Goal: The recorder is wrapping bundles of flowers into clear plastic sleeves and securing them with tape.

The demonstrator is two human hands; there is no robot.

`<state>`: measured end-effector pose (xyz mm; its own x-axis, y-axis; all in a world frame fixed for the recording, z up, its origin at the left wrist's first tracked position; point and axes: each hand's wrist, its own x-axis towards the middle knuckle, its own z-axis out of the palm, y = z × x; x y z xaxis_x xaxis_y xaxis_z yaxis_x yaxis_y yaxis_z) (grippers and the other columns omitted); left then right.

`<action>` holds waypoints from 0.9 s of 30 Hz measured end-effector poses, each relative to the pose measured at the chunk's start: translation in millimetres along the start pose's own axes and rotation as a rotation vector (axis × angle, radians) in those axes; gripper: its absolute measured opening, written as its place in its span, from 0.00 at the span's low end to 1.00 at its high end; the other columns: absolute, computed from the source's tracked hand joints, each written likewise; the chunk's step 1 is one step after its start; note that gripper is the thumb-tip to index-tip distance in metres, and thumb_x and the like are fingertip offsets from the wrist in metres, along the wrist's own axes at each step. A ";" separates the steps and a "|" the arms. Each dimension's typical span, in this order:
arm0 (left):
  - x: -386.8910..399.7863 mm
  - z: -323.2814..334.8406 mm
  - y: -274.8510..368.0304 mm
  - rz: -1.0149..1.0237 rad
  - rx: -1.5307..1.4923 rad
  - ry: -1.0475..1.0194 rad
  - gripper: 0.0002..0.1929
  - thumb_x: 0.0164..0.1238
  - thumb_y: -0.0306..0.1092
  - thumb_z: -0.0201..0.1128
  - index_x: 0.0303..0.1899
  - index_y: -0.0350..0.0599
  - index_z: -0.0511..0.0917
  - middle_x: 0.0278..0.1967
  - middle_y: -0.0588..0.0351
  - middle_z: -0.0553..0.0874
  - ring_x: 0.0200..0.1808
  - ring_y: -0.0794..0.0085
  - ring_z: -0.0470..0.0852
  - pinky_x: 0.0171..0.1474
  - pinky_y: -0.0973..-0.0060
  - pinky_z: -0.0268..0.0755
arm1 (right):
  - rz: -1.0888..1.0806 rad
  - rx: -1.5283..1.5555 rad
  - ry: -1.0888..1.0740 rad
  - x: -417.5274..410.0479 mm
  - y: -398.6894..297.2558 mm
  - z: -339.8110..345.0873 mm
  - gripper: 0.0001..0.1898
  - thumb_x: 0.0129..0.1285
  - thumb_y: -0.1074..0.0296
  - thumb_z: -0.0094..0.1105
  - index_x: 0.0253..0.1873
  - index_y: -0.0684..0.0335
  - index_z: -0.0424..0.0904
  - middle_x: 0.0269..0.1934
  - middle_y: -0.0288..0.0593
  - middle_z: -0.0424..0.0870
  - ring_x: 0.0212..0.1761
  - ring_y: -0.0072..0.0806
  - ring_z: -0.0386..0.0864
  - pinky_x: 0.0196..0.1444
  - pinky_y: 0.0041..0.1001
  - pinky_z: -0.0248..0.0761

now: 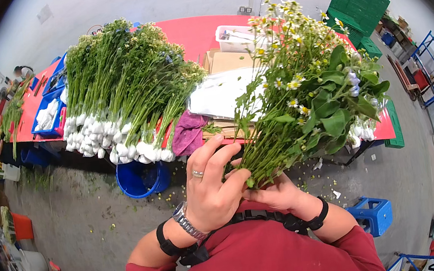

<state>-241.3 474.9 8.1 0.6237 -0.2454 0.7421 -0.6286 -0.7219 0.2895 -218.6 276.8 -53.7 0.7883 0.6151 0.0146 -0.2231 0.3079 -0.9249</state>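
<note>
My right hand [279,193] is closed around the lower stems of a mixed flower bunch [295,113], with white daisy-like blooms, pale blue flowers and broad green leaves. The bunch leans up and to the right in front of me. At the left side of its stems is my left hand [214,180], fingers bent and spread, thumb and fingertips close to the stems. Whether it grips any of them is hard to see. Beyond, on a red table [192,33], lie many flower bunches [120,74] whose stem ends are wrapped in white material [95,134].
A purple cloth [188,133], cardboard [228,59], white sheets [216,95] and a white plastic bin [235,39] are on the table. Under its edge stands a blue bucket [141,181]. A blue stool [373,214] is at right; green crates [359,0] are stacked behind.
</note>
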 end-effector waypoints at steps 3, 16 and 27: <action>-12.6 -4.4 0.2 -0.065 -0.112 -0.008 0.11 0.51 0.27 0.72 0.39 0.45 0.86 0.51 0.51 0.85 0.59 0.52 0.81 0.59 0.56 0.73 | 0.075 0.079 -0.014 2.6 -2.9 -3.7 0.34 0.71 0.81 0.65 0.79 0.64 0.63 0.66 0.43 0.82 0.65 0.28 0.81 0.69 0.34 0.76; -14.1 -43.2 -14.2 -0.207 -0.026 -0.359 0.23 0.56 0.30 0.75 0.56 0.44 0.84 0.47 0.55 0.84 0.50 0.58 0.84 0.56 0.60 0.73 | 0.113 0.044 0.009 2.6 -4.9 -3.7 0.31 0.72 0.74 0.68 0.76 0.65 0.66 0.65 0.44 0.82 0.59 0.27 0.84 0.54 0.28 0.82; 6.9 -5.0 -16.7 0.093 -0.205 -0.239 0.10 0.56 0.28 0.73 0.40 0.47 0.86 0.41 0.56 0.79 0.39 0.63 0.80 0.45 0.65 0.72 | 0.087 -0.150 -0.020 -7.3 -8.5 1.7 0.22 0.69 0.76 0.70 0.66 0.65 0.77 0.57 0.37 0.85 0.58 0.23 0.82 0.62 0.30 0.78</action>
<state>-228.8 488.6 11.4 0.6353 -0.4665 0.6154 -0.7533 -0.5499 0.3608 -223.5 270.9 -45.3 0.7579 0.6495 -0.0614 -0.2006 0.1424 -0.9693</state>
